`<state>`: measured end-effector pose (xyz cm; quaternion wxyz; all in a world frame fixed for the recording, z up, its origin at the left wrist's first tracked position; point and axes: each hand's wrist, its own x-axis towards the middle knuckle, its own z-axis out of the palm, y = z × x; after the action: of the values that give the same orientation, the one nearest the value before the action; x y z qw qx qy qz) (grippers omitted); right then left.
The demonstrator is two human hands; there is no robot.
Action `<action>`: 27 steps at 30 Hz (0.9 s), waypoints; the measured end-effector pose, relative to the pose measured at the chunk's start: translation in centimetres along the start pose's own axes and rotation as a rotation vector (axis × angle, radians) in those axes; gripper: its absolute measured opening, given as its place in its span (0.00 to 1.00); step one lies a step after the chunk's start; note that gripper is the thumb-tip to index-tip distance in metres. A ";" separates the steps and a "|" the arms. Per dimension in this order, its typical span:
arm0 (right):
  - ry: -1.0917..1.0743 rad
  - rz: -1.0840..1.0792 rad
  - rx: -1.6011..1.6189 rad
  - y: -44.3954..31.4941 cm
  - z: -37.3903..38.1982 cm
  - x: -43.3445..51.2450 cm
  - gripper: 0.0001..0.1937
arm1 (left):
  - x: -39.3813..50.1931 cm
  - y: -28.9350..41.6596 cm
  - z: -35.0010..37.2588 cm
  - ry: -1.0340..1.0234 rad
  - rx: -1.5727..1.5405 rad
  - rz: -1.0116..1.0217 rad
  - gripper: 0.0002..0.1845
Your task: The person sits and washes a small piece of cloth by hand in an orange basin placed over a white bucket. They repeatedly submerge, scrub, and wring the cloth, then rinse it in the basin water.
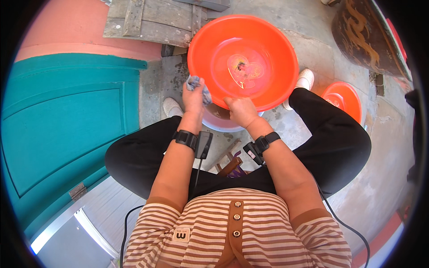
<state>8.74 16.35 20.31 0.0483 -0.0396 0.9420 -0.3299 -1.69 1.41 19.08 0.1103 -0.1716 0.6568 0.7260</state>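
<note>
A large red-orange plastic basin [281, 63] with a heart-shaped print on its bottom is held up before me, tilted so its inside faces me. My right hand [243, 110] grips the basin's near rim. In my left hand [193, 97] is a bunched blue-grey cloth [207, 97], close against the basin's left wall. Below the red basin, and partly hidden by it, a pale basin [223, 124] stands on the floor between my feet with brownish water in it.
Right of my leg sits a smaller red basin [352, 95]. A large brown vat with a dragon design [357, 37] stands at the upper right. On the left is a teal door [67, 117]. Weathered wooden boards [157, 21] lie at the upper left. Cables [348, 224] run along both arms.
</note>
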 end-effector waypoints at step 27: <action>-0.117 0.045 -0.042 0.0 0.7 -0.2 0.06 | 1.8 -0.4 0.0 -0.020 0.049 -0.023 0.18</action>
<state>8.98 15.94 19.84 0.1096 -0.0386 0.9450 -0.3058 -3.21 1.35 18.03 0.1296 -0.1691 0.6711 0.7100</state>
